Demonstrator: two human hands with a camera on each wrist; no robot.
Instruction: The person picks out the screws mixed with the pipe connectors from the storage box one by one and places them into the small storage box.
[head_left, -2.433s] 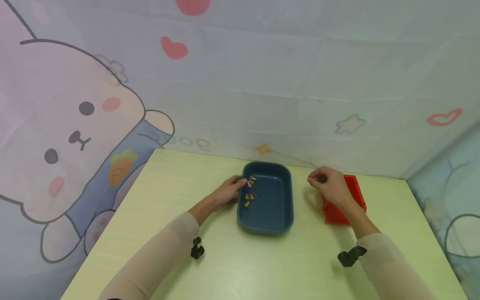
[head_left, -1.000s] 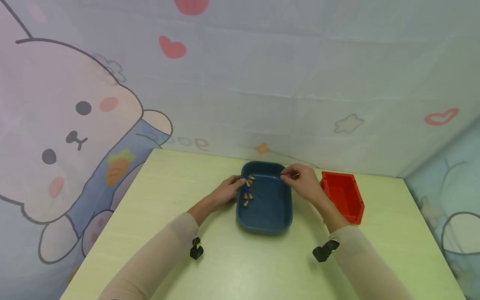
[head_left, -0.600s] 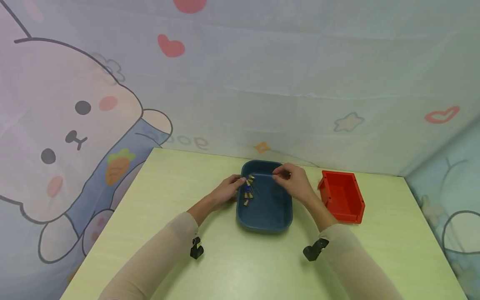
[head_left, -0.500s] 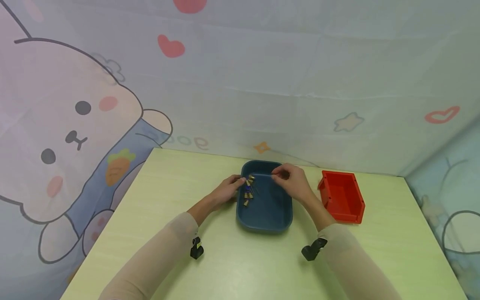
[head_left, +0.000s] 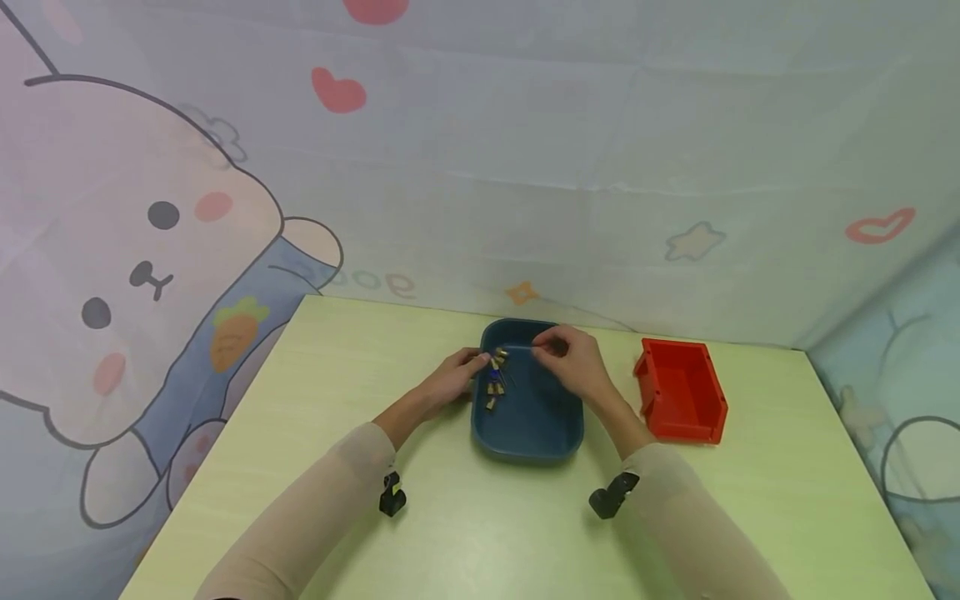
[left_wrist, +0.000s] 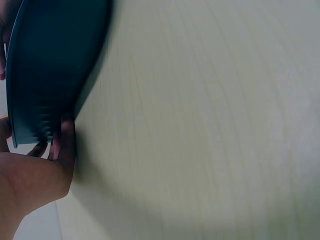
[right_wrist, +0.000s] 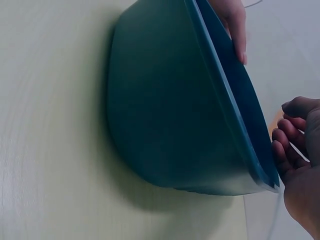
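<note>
My left hand (head_left: 448, 382) grips the left wall of a dark blue tub (head_left: 528, 429), thumb over the rim and fingers against the outside. Beside that thumb, inside the tub, lie several small brass-coloured pieces (head_left: 497, 388) with a bit of blue and thin dark pins among them. Over the tub's right far part is my right hand (head_left: 573, 362), its fingers loosely bent and the thumb near the index finger. Nothing shows between those fingers in the right wrist view, where the hand (right_wrist: 300, 145) is close by the tub's rim (right_wrist: 225, 95).
To the right of the tub stands a red plastic bin (head_left: 682, 392) with its open top facing up. Both sit on a pale wooden table (head_left: 480, 525). A printed cloth (head_left: 480, 167) hangs along the table's back edge.
My right hand has come left from above the red bin, past the tub's right rim, to over its inside. My left hand keeps its place on the tub's left wall.
</note>
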